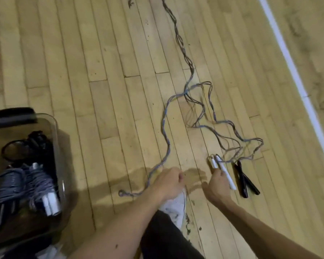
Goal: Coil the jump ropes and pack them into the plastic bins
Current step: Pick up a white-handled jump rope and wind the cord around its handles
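A long bluish jump rope [166,131] winds over the wooden floor from the top of the view down to my hands. My left hand [168,182] has its fingers curled round a stretch of this rope near a small loop on the floor. My right hand [218,186] grips the rope's two white handles [225,173], which point away from me. Two black handles [246,181] of another rope lie on the floor just right of them. A clear plastic bin [57,146] at the left holds several coiled ropes.
A white court line [292,68] runs diagonally along the right side. My white shoe [177,206] and dark trouser leg are under my left wrist. Dark crumbs speckle the floorboards near the shoe.
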A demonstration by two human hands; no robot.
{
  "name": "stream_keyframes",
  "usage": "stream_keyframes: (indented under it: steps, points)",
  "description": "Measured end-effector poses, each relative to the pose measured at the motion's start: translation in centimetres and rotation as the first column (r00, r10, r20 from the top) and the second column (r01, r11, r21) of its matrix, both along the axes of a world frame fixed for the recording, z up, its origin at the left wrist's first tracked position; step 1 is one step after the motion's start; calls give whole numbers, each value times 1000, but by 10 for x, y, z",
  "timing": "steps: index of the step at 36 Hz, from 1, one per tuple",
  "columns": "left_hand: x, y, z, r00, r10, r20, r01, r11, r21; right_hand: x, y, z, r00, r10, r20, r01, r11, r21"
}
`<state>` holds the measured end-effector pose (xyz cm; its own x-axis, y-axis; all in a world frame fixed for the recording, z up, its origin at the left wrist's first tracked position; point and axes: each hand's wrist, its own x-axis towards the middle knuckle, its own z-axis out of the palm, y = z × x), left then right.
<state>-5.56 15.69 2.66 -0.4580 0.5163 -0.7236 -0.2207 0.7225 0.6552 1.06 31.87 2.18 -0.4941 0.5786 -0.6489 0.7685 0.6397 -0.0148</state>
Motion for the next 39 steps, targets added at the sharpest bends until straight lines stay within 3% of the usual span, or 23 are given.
stream_keyframes:
  steps: [5,11,17,19,22,25,28,34,39]
  points:
    - [16,80,-27,979,71,191,-75,997,14,12,43,-27,985,-175,13,175,985,12]
    - [25,111,-46,929,173,327,-183,983,-1,13,61,-52,991,-116,74,112,992,56]
    - [23,105,-46,880,311,359,-303,950,-81,12,30,-55,999,-9,47,22,957,-288]
    - [20,98,-41,829,427,361,-407,904,-133,8,15,-39,1000,-7,3,8,895,-446]
    - [6,83,-20,760,534,370,-511,843,-168,-7,-4,6,978,-207,6,157,721,-675]
    - [-13,61,19,655,640,402,-628,757,-180,-26,-11,66,975,-211,67,171,521,-836]
    - [-34,40,79,598,658,457,-708,702,-84,-40,-14,133,989,-110,99,135,388,-912]
    - [-62,4,238,622,669,406,-775,600,198,-48,-33,277,998,-66,21,34,213,-976]
    - [-41,-20,369,743,651,154,-648,641,413,-22,-55,386,993,-85,-83,-71,136,-988]
